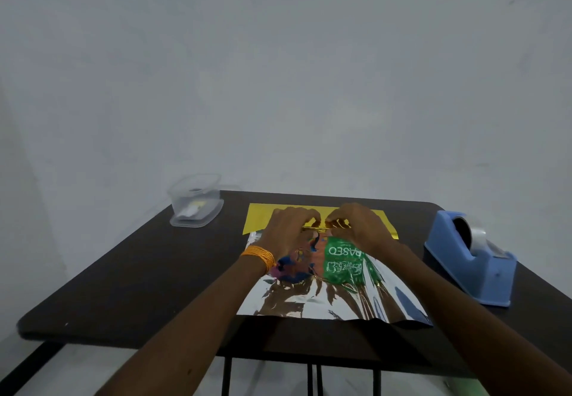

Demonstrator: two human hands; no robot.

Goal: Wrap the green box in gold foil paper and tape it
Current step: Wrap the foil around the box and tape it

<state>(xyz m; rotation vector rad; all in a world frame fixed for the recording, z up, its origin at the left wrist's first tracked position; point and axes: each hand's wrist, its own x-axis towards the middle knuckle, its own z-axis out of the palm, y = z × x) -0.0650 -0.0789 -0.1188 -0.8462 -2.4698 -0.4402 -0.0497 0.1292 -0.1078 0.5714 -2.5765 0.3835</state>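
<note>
Two grips | left hand [291, 230], right hand [360, 225] pinch crinkled gold foil [263, 217]; glossy green box [340, 264] beneath

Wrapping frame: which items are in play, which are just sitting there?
In play: green box; gold foil paper, pinched at its far fold by left hand and right hand; blue tape dispenser, untouched.
Lying about: clear plastic container, far-left on the table.
</note>
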